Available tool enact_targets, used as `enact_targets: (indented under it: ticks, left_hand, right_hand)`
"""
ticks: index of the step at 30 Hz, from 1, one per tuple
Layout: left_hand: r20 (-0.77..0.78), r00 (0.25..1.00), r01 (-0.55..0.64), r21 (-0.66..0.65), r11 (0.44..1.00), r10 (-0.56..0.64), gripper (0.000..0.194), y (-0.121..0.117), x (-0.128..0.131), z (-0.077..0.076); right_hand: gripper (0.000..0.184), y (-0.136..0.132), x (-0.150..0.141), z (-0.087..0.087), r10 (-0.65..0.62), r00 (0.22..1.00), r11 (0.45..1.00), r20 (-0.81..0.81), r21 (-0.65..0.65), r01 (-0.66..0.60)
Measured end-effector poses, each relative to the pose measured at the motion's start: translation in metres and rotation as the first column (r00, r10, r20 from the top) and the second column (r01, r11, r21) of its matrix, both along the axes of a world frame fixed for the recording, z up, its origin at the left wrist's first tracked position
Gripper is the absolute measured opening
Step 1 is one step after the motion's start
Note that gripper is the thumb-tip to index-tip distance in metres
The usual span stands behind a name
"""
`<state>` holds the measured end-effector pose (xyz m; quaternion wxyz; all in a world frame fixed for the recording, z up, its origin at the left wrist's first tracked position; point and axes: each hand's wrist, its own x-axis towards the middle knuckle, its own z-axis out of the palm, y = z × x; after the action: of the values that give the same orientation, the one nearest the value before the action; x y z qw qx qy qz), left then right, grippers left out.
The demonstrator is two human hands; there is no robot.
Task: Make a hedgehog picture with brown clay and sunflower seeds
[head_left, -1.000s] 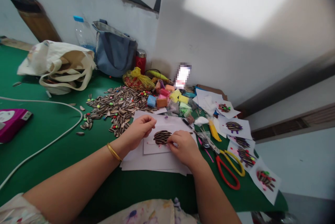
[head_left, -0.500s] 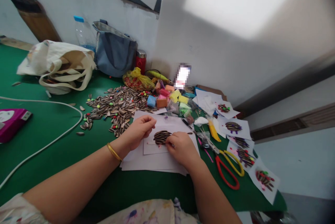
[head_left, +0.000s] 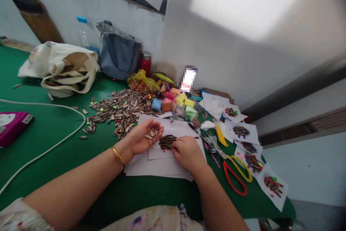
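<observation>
My left hand [head_left: 144,138] is turned palm up, with several pale sunflower seeds [head_left: 152,133] resting in its cupped fingers. Just right of it lies a small white card [head_left: 155,155] on larger white sheets [head_left: 137,168]. On the card is a rounded cluster of striped sunflower seeds [head_left: 167,141], with a small pink bit below it. My right hand [head_left: 187,151] is at the cluster's right edge, fingertips pinched together and touching it. Whatever is between those fingertips is hidden.
Left of the sheets spreads a heap of sunflower seeds [head_left: 127,105] with coloured bits. Behind are colourful clay packets [head_left: 167,105] and a phone [head_left: 188,78]. Scissors [head_left: 235,173] with red and yellow handles lie right, beside finished-looking seed cards [head_left: 243,129]. A white cable [head_left: 54,105] crosses the left.
My left hand has turned from closed, knuckles up, to palm up, showing the seeds in it. My right hand stays at the cluster's right edge.
</observation>
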<state>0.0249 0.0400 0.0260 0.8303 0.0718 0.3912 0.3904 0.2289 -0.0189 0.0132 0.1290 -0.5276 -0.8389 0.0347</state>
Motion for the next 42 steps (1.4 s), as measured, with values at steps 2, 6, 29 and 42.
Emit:
enact_targets:
  ticks: [2, 6, 29, 42]
  left_hand:
    - [0.01, 1.0, -0.009, 0.012, 1.0, 0.009, 0.025, 0.0, 0.0, 0.0]
    - [-0.052, 0.999, 0.002, 0.087, 0.996, 0.003, 0.015, 0.002, 0.001, 0.0]
    - [-0.657, -0.467, 0.695, 0.14, 0.705, 0.592, 0.028, 0.061, -0.069, -0.018]
    - [-0.769, 0.343, 0.52, 0.634, 0.573, 0.539, 0.03, 0.036, -0.037, -0.008]
  right_hand:
    - [0.009, 0.0, 0.002, 0.0, 0.013, 1.0, 1.0, -0.018, 0.015, -0.013]
    - [0.006, -0.002, 0.006, 0.003, 0.005, 0.995, 0.999, -0.103, 0.049, 0.0]
    - [0.019, 0.0, 0.008, 0.006, -0.065, 0.955, 0.979, -0.288, 0.169, 0.118]
    - [0.012, 0.002, 0.006, 0.005, -0.023, 0.938, 0.979, -0.346, 0.183, 0.091]
